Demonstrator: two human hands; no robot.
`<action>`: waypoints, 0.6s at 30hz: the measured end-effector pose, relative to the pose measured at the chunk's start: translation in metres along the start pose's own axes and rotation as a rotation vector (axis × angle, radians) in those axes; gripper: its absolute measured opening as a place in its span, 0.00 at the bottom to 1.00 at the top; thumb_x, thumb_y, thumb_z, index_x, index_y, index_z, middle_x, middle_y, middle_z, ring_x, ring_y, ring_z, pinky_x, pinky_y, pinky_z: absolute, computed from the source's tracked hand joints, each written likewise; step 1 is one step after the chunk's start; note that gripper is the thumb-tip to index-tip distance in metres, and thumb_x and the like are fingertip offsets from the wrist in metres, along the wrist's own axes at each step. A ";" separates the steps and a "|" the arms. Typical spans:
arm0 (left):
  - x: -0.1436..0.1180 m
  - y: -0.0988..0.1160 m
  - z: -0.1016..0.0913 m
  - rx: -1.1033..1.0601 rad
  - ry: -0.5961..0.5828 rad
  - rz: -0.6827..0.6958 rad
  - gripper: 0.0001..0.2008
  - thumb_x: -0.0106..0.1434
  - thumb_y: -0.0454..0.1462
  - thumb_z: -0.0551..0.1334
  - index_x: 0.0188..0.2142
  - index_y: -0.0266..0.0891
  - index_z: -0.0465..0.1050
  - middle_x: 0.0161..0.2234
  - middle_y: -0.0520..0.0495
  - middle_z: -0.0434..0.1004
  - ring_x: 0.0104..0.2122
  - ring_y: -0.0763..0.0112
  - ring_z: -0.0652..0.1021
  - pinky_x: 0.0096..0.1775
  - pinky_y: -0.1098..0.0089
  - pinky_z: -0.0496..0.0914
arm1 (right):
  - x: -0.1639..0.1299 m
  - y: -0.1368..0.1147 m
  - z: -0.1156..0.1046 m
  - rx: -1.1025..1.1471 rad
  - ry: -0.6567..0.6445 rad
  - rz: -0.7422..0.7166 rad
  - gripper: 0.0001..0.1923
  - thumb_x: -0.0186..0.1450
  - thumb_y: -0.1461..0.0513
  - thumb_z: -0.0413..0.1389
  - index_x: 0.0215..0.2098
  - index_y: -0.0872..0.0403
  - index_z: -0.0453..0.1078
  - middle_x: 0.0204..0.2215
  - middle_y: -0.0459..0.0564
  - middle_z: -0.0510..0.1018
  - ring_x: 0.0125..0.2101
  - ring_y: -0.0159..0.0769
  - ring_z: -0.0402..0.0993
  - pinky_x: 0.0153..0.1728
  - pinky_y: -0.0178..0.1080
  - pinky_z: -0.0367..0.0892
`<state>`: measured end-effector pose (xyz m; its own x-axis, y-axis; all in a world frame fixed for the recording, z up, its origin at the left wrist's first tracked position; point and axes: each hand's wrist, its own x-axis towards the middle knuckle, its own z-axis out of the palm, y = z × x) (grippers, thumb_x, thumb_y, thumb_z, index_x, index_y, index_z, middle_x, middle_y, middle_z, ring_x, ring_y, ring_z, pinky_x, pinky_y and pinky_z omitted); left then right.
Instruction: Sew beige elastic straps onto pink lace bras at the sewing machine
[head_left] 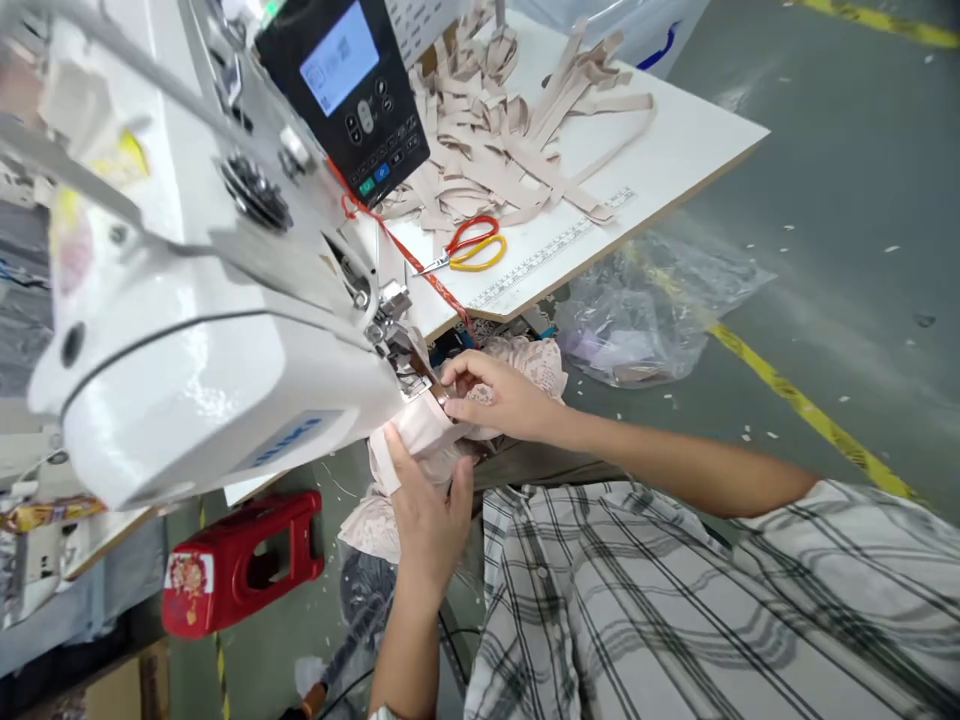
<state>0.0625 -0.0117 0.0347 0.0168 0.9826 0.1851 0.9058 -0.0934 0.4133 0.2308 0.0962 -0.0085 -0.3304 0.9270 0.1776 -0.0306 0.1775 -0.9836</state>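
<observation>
A red plastic stool point(240, 560) lay on its side on the floor at lower left, beneath the tabletop edge. Above it, the white sewing machine point(195, 300) filled the left half of the view and hid most of the tabletop point(675, 130) under it. Its black control panel point(345, 90) with a lit blue screen sat at the top of the head. A red cord point(405, 255) ran from the panel down toward the needle area.

The left hand point(427, 520) was closed on the pale pink fabric piece point(420, 430), thumb on top and fingers curled under it, just below the presser foot point(401, 355). The fabric sat at the machine's front end, bunched between the two hands, with lace trim point(525, 365) showing behind them. The right hand point(495, 400) pressed on the same fabric from the right, fingertips pinched at the edge touching the foot. The hands were near each other, both clamped on the fabric. The machine head blocked sight of the needle itself.

Further back on the tabletop, a pair of scissors point(472, 245) with red and yellow handles lay beside a printed ruler strip point(555, 255). A heap of beige fabric strips point(510, 130) lay behind them. A clear plastic bag point(645, 310) lay on the floor under the tabletop corner. A yellow floor line point(810, 410) ran diagonally at right. The person's plaid shirt point(675, 610) filled the lower right.
</observation>
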 end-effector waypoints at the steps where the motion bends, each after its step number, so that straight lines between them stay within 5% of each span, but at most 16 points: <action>1: 0.000 0.000 0.000 0.001 -0.005 -0.005 0.48 0.69 0.46 0.61 0.73 0.37 0.28 0.72 0.22 0.44 0.68 0.40 0.61 0.57 0.49 0.72 | -0.001 -0.001 0.001 0.002 0.005 0.003 0.18 0.63 0.51 0.62 0.44 0.53 0.69 0.42 0.49 0.74 0.38 0.35 0.73 0.43 0.40 0.69; 7: -0.016 0.017 0.017 -0.023 -0.008 0.044 0.48 0.70 0.46 0.60 0.73 0.34 0.27 0.70 0.19 0.47 0.67 0.39 0.64 0.56 0.48 0.72 | -0.024 -0.014 0.001 0.054 -0.046 0.088 0.19 0.63 0.51 0.63 0.46 0.53 0.71 0.42 0.51 0.77 0.41 0.39 0.75 0.45 0.42 0.70; 12: -0.059 0.029 0.041 -0.170 -0.076 0.206 0.46 0.69 0.46 0.61 0.73 0.33 0.32 0.65 0.21 0.62 0.63 0.45 0.70 0.56 0.54 0.74 | -0.055 -0.023 -0.013 0.278 -0.091 0.288 0.15 0.68 0.51 0.58 0.43 0.52 0.76 0.40 0.49 0.80 0.40 0.38 0.76 0.40 0.39 0.70; 15: -0.085 0.015 0.064 -0.380 -0.118 0.097 0.39 0.71 0.43 0.57 0.72 0.35 0.36 0.51 0.31 0.79 0.54 0.54 0.79 0.55 0.54 0.75 | -0.069 -0.024 -0.024 0.345 -0.012 0.367 0.15 0.65 0.51 0.61 0.41 0.53 0.79 0.37 0.47 0.80 0.36 0.35 0.75 0.36 0.36 0.69; 18: -0.094 -0.001 0.097 -0.321 -0.074 -0.106 0.38 0.69 0.45 0.59 0.71 0.36 0.44 0.56 0.28 0.74 0.59 0.48 0.75 0.57 0.46 0.72 | -0.076 -0.020 -0.023 0.480 0.076 0.473 0.15 0.60 0.51 0.66 0.41 0.51 0.80 0.35 0.46 0.80 0.30 0.31 0.72 0.28 0.33 0.65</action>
<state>0.1013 -0.0883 -0.0697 -0.0287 0.9974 0.0661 0.7246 -0.0248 0.6887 0.2784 0.0301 -0.0020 -0.3449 0.8924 -0.2908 -0.3198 -0.4030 -0.8575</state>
